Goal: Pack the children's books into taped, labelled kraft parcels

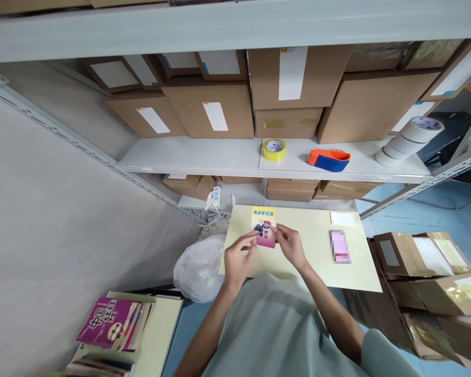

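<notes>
A small yellow and pink booklet [264, 224] with a cartoon figure on its cover is held over the pale yellow table [314, 262]. My left hand [238, 258] pinches its lower left edge. My right hand [290, 245] grips its lower right corner. Both hands have their fingers closed on it. A pink item [339, 246] lies flat on the table to the right of my hands, and a white paper slip [342, 218] lies near the table's far right corner.
A metal shelf [204, 154] ahead carries cardboard boxes [208, 110], a yellow tape roll [274, 149], an orange and blue tape dispenser [328, 159] and white tape rolls [410, 137]. More boxes [424, 262] stand at right. A white plastic bag [199, 268] and stacked books [112, 324] sit at left.
</notes>
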